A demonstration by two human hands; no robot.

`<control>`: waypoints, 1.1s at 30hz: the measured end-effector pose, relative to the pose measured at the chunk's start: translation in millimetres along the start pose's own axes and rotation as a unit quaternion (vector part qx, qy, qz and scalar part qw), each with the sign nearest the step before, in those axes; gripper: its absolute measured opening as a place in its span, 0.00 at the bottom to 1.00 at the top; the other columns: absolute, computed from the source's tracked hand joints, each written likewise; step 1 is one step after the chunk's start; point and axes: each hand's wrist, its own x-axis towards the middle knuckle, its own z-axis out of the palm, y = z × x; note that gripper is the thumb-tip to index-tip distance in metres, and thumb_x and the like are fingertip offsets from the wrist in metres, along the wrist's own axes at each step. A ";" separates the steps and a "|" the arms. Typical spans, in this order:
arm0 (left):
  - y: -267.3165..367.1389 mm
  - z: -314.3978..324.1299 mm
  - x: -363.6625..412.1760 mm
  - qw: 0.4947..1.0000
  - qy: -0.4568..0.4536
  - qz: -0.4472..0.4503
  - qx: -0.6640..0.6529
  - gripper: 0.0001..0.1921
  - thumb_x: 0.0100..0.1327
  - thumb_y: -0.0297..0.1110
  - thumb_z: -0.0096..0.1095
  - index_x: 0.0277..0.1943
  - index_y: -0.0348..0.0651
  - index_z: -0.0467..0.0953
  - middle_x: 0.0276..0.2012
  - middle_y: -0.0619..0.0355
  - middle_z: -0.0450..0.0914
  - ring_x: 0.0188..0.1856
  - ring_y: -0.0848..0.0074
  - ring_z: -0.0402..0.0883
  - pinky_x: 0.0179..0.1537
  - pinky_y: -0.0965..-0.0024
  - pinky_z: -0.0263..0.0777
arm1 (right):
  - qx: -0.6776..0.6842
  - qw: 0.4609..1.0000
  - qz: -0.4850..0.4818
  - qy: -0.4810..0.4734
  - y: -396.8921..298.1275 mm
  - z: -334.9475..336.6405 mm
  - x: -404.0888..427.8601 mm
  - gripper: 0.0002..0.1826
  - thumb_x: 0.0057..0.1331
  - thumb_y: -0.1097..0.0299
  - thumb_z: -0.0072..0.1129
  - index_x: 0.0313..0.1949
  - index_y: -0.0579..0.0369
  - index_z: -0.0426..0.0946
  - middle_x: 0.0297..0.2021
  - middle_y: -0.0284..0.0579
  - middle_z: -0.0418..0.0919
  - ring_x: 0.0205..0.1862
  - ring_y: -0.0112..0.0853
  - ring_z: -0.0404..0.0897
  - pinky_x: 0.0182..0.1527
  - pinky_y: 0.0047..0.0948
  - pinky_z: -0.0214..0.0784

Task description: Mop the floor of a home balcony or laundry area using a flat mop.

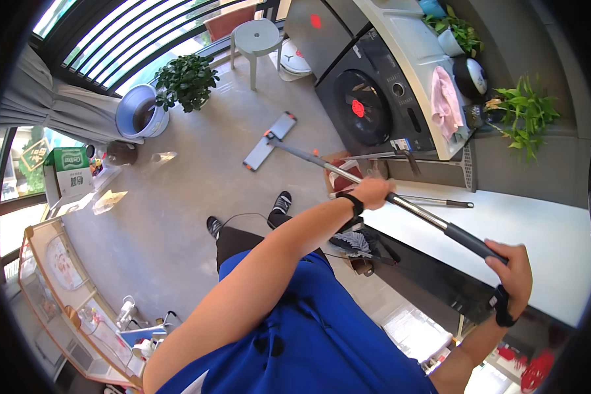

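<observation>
A flat mop's long pole (344, 173) runs slantwise across the view, silver metal with dark grey grip sections. Partway down the pole, my left hand (376, 192) is wrapped around it. My right hand (514, 271) holds the top end of the dark handle. Both wrists wear black bands. The grey rectangular mop head (270, 141), with orange corners, lies on the grey floor (177, 197) ahead of my feet. Its pad underneath is hidden.
A front-loading washing machine (363, 107) stands right of the mop head. A stool (257, 37), leafy potted plant (187, 82) and lavender bucket (143, 111) line the window side. A white-topped cabinet (532, 226) lies under the pole's upper part; a play fence (61, 266) is at left.
</observation>
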 end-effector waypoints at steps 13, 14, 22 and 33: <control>-12.6 35.2 6.3 0.971 -0.218 0.009 0.098 0.17 0.54 0.43 0.68 0.41 0.40 0.85 0.39 0.45 0.86 0.44 0.51 0.86 0.43 0.54 0.80 | 0.278 0.887 0.353 -0.110 96.5 74.4 -63.3 0.26 0.50 0.74 0.73 0.51 0.65 0.83 0.39 0.47 0.80 0.44 0.32 0.76 0.51 0.30 0.69; -16.3 33.4 -0.7 0.965 -0.242 0.004 0.103 0.18 0.54 0.44 0.68 0.42 0.39 0.85 0.39 0.44 0.86 0.44 0.50 0.86 0.44 0.53 0.80 | 0.260 0.933 0.237 -0.073 114.7 97.3 -77.8 0.25 0.49 0.74 0.73 0.50 0.66 0.84 0.35 0.49 0.84 0.35 0.31 0.79 0.43 0.29 0.72; -59.7 41.7 -58.4 0.947 -0.285 0.075 0.125 0.11 0.57 0.43 0.61 0.33 0.45 0.83 0.35 0.50 0.85 0.41 0.53 0.86 0.42 0.52 0.79 | 0.247 0.937 0.247 -0.023 40.6 168.2 -127.6 0.20 0.52 0.74 0.72 0.45 0.68 0.84 0.36 0.54 0.87 0.36 0.30 0.85 0.43 0.25 0.75; -141.1 26.8 -148.4 0.910 -0.336 0.080 0.228 0.08 0.54 0.33 0.64 0.35 0.41 0.84 0.34 0.48 0.86 0.42 0.53 0.87 0.43 0.55 0.80 | 0.315 0.896 0.311 0.013 -83.6 297.9 -170.8 0.17 0.59 0.74 0.70 0.48 0.66 0.82 0.33 0.58 0.85 0.31 0.37 0.86 0.36 0.31 0.75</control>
